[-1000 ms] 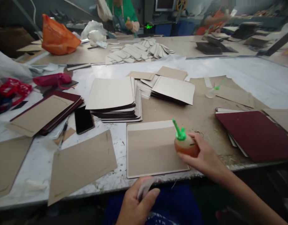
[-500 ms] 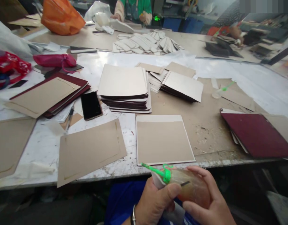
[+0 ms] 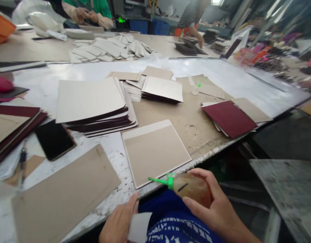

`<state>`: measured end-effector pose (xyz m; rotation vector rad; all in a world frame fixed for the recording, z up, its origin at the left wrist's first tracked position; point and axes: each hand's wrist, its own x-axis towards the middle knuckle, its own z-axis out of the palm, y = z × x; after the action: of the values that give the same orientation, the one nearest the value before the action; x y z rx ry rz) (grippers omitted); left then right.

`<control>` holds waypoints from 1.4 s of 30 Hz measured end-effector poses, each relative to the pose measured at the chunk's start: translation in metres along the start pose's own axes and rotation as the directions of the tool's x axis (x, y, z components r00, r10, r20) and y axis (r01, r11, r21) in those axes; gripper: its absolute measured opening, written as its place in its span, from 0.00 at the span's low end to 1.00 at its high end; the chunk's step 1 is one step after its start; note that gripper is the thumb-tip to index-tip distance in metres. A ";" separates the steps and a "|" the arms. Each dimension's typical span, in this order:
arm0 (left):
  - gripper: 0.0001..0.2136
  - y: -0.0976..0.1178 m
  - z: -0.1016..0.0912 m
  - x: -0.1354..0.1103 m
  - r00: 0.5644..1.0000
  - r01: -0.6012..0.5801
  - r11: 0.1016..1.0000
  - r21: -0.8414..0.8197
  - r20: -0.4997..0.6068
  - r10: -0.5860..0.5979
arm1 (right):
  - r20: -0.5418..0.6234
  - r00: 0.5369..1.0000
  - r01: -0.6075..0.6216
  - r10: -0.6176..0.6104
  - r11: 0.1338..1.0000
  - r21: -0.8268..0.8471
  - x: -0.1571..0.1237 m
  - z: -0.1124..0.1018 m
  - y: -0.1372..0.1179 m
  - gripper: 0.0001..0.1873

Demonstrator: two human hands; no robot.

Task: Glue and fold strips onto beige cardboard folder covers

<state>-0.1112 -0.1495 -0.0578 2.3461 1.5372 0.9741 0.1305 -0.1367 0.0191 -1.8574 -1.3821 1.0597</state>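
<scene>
My right hand [image 3: 213,202] is wrapped around a squeeze bottle of amber glue [image 3: 192,189], held over my lap with its green nozzle pointing left. My left hand [image 3: 120,219] is at the table's front edge, fingers together around a pale piece of card [image 3: 139,226] that is partly hidden by the hand. Just beyond the nozzle, a beige panel with a white border [image 3: 157,152] lies at the table edge. To the left of it is a plain beige board [image 3: 66,199].
A tall stack of white-faced, maroon-edged boards [image 3: 91,101] stands behind. A phone [image 3: 54,140] and pen [image 3: 22,162] lie left; maroon covers [image 3: 229,118] lie right. White pieces [image 3: 110,49] are heaped on the far table, where other people work.
My left hand has left the bottle and moved left and down with the pale card. The bottle stays in my right hand. The view has turned right.
</scene>
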 end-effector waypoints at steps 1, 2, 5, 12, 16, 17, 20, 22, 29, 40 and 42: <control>0.17 0.000 -0.001 0.001 1.000 -0.013 0.998 0.057 0.005 0.013 | -0.007 0.996 0.085 -0.086 0.993 -0.080 0.002 0.001 0.001 0.26; 0.18 0.001 -0.001 0.003 1.000 -0.016 0.995 0.096 0.020 0.014 | -0.003 0.985 0.169 -0.171 0.974 -0.149 0.004 0.002 0.002 0.26; 0.16 0.004 -0.001 0.009 0.999 0.003 0.988 0.155 0.052 -0.011 | 0.020 0.928 0.362 -0.371 0.891 -0.274 0.014 0.005 0.000 0.26; 0.13 0.007 -0.001 0.017 0.999 0.021 0.989 0.147 0.022 -0.024 | 0.111 0.834 0.545 -0.541 0.774 -0.323 0.019 0.014 -0.013 0.25; 0.12 0.006 0.000 0.017 0.999 0.027 0.991 0.133 0.018 -0.030 | 0.083 0.844 0.520 -0.529 0.772 -0.365 0.017 0.008 -0.013 0.24; 0.12 0.006 0.000 0.017 0.999 0.028 0.991 0.132 0.017 -0.030 | 0.065 0.852 0.503 -0.520 0.777 -0.377 0.017 0.005 -0.013 0.23; 0.12 0.005 0.002 0.018 1.000 0.021 0.990 0.140 0.018 -0.024 | 0.025 0.872 0.459 -0.489 0.797 -0.392 0.015 0.002 -0.013 0.23; 0.12 0.005 0.002 0.018 1.000 0.016 0.988 0.151 0.015 -0.018 | 0.023 0.882 0.443 -0.471 0.811 -0.382 0.014 0.004 -0.015 0.23; 0.12 0.003 0.001 0.015 0.998 0.001 0.987 0.161 0.058 -0.011 | 0.072 0.890 0.448 -0.450 0.835 -0.321 0.013 0.015 -0.017 0.23; 0.16 -0.002 0.004 0.007 0.995 -0.018 0.980 0.197 0.095 -0.001 | 0.018 0.895 0.425 -0.446 0.840 -0.336 0.010 0.005 -0.014 0.22; 0.16 -0.004 0.004 0.006 0.994 -0.028 0.984 0.174 0.107 0.009 | 0.043 0.885 0.455 -0.464 0.841 -0.294 0.011 0.012 -0.016 0.23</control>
<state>-0.1099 -0.1419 -0.0603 2.4891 1.6233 0.7308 0.1143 -0.1215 0.0237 -1.5939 -1.9301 0.5998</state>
